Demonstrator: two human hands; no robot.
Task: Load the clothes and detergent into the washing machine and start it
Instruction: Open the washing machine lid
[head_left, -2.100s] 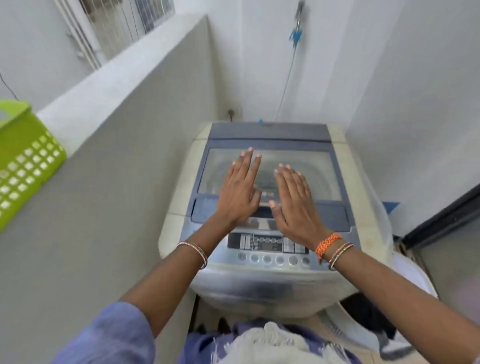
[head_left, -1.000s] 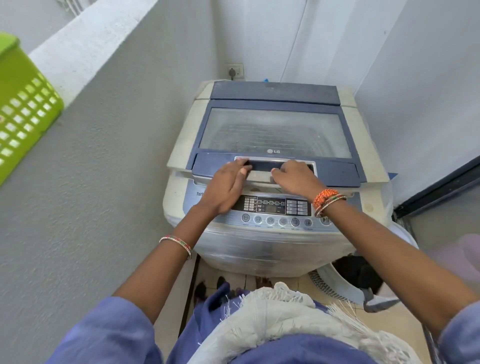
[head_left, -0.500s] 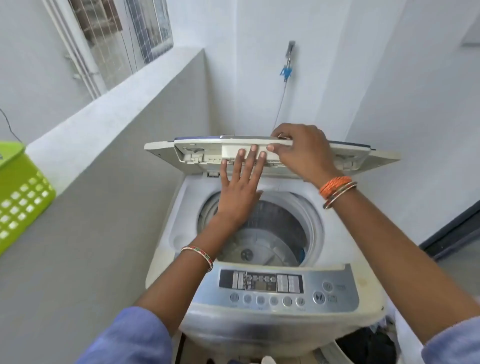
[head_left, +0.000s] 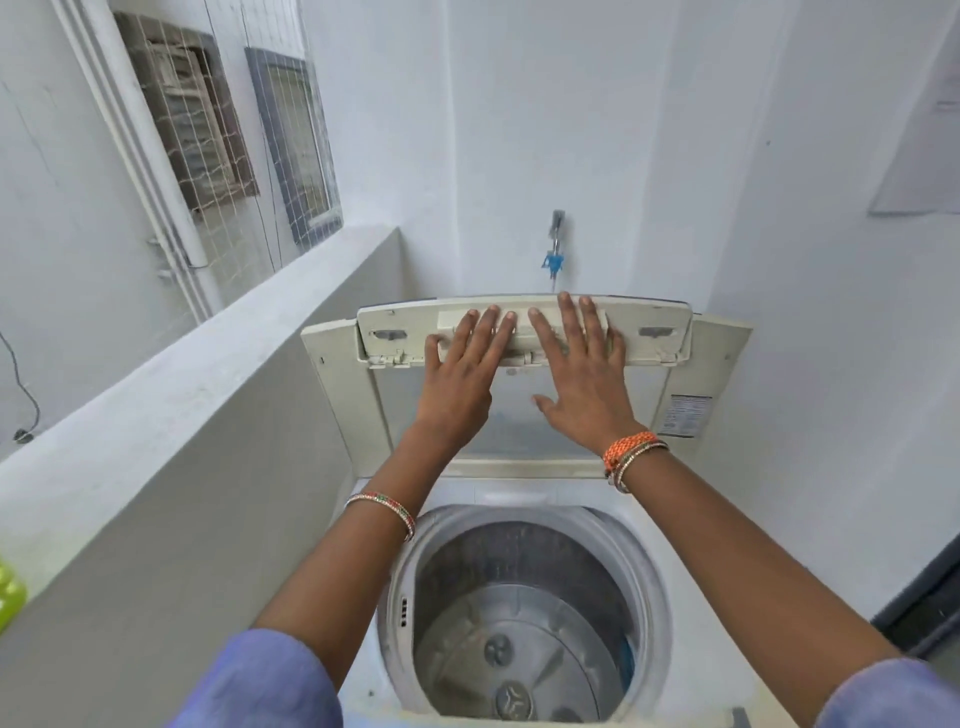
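With the lid (head_left: 524, 332) of the top-load washing machine (head_left: 691, 613) folded up & standing near upright at the back, both hands are flat on its pale underside w/ fingers straight, not gripping anything. Left hand (head_left: 462, 371) and right hand (head_left: 582, 374) sit side by side, just apart, fingertips reaching up to the folded front panel of the lid, thumbs spread out. Below the forearms the drum (head_left: 524, 613) is wide open, grey metal w/ the pulsator disc at the bottom, and no clothes or detergent in it that I can see. Machine top around the drum is white plastic, bit scuffed. Room is a narrow white-painted nook: plain white walls behind & on the right, a low grey parapet wall (head_left: 208, 415) running along the left side right up against the machine. Above that parapet there's netting (head_left: 218, 145) w/ a white pipe (head_left: 150, 156) outside and a window beyond. A tap w/ a blue fitting (head_left: 554, 260) sticks out of the back wall just above the lid. Bit of a green basket (head_left: 10, 597) peeks in at the left edge on the parapet. Dark door frame (head_left: 930, 608) at lower right. Bangles on both wrists, orange thread on the right, blue sleeves at the bottom.
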